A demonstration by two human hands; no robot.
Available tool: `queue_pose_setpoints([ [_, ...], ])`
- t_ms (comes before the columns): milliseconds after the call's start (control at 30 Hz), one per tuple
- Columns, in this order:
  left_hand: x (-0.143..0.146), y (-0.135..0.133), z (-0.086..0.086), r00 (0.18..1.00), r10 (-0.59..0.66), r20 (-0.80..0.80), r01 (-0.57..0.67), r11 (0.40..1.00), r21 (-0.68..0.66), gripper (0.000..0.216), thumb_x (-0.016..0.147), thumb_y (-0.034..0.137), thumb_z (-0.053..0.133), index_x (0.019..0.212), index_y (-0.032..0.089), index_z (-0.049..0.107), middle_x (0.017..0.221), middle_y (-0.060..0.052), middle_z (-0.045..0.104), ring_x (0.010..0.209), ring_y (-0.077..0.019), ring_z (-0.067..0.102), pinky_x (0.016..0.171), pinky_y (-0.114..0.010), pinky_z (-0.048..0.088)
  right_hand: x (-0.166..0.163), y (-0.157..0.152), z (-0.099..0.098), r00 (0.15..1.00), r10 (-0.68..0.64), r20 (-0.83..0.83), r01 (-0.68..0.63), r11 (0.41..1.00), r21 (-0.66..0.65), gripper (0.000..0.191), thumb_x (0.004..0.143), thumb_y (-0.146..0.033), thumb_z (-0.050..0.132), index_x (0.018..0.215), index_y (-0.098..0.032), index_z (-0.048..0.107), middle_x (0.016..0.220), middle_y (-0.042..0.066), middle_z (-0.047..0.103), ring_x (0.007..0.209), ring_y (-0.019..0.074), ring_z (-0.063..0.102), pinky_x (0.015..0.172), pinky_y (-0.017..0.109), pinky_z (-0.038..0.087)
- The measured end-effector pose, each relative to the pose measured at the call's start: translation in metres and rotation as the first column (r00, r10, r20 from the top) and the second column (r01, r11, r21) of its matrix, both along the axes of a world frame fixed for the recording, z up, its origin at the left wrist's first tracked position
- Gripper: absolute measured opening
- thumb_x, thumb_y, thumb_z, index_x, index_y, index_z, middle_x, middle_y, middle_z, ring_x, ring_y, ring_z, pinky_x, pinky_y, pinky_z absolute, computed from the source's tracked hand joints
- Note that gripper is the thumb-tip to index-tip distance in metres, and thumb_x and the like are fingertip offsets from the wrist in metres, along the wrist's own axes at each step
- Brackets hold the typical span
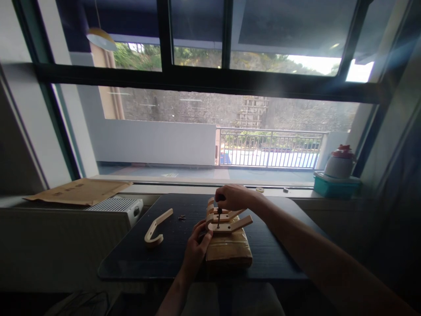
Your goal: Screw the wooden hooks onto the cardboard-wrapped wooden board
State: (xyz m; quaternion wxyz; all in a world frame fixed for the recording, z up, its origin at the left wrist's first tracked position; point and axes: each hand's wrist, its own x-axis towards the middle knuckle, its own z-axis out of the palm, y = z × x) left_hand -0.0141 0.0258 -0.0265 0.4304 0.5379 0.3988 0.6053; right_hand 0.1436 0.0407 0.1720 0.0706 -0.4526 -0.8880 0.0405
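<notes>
A screwdriver (219, 216) stands almost upright in my right hand (233, 196), whose fingers are wrapped round its handle. Its tip meets a hole in the nearest pale wooden hook (225, 228). That hook lies across a brown tape-wrapped block (228, 253), with more wooden hooks (223, 217) lined up behind it. At the curved end of the nearest hook, my left hand (196, 246) grips with thumb and fingers. Off to the left on the dark table lies a loose wooden hook (152, 232), and near it are several small screws (182, 217).
The dark table (131, 259) stands against a window sill. A brown paper bag (77, 192) rests by a white heater (131, 211) at the left. On the sill at the right, a white jug with a red lid (340, 164) sits on a teal box (335, 185); a tape roll (259, 189) lies nearby.
</notes>
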Motion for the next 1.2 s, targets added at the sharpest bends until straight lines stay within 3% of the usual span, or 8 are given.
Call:
queue_pose_setpoints([
  [200, 0.002, -0.003, 0.004, 1.0, 0.012, 0.004, -0.012, 1.0, -0.022, 0.039, 0.07, 0.044, 0.065, 0.098, 0.017, 0.064, 0.134, -0.01, 0.045, 0.094, -0.0236, 0.064, 0.075, -0.028, 0.052, 0.002, 0.003, -0.006, 1.0, -0.009, 0.004, 0.009, 1.0, -0.014, 0.023, 0.08, -0.028, 0.052, 0.094, -0.017, 0.066, 0.086, 0.004, 0.067, 0.064, 0.0112, 0.053, 0.053, 0.021, 0.036],
  [500, 0.002, -0.003, 0.004, 1.0, 0.026, 0.001, -0.026, 1.0, -0.003, 0.036, 0.069, 0.043, 0.065, 0.095, 0.018, 0.065, 0.131, -0.009, 0.048, 0.094, -0.0242, 0.063, 0.075, -0.03, 0.053, 0.001, 0.002, -0.013, 0.997, -0.078, -0.005, 0.078, 0.997, 0.028, 0.034, 0.085, -0.041, 0.047, 0.09, -0.013, 0.065, 0.086, 0.009, 0.066, 0.064, 0.0132, 0.054, 0.052, 0.024, 0.034],
  [833, 0.001, 0.001, 0.0, 0.999, 0.032, 0.0, -0.032, 0.999, -0.003, 0.038, 0.069, 0.044, 0.065, 0.096, 0.018, 0.065, 0.131, -0.009, 0.048, 0.097, -0.0243, 0.062, 0.076, -0.029, 0.052, 0.002, -0.001, -0.004, 1.0, 0.023, 0.015, -0.023, 1.0, -0.009, 0.022, 0.079, -0.029, 0.053, 0.094, -0.02, 0.066, 0.085, 0.002, 0.066, 0.065, 0.0109, 0.052, 0.054, 0.022, 0.034],
  [1200, 0.003, -0.003, 0.004, 1.0, 0.026, 0.015, -0.026, 1.0, 0.003, 0.032, 0.071, 0.04, 0.065, 0.095, 0.019, 0.065, 0.13, -0.009, 0.048, 0.096, -0.0254, 0.063, 0.076, -0.032, 0.053, 0.004, 0.006, -0.015, 0.998, -0.068, -0.009, 0.067, 0.998, -0.013, 0.03, 0.084, -0.038, 0.049, 0.093, -0.014, 0.064, 0.086, 0.007, 0.066, 0.064, 0.0118, 0.053, 0.051, 0.022, 0.035],
])
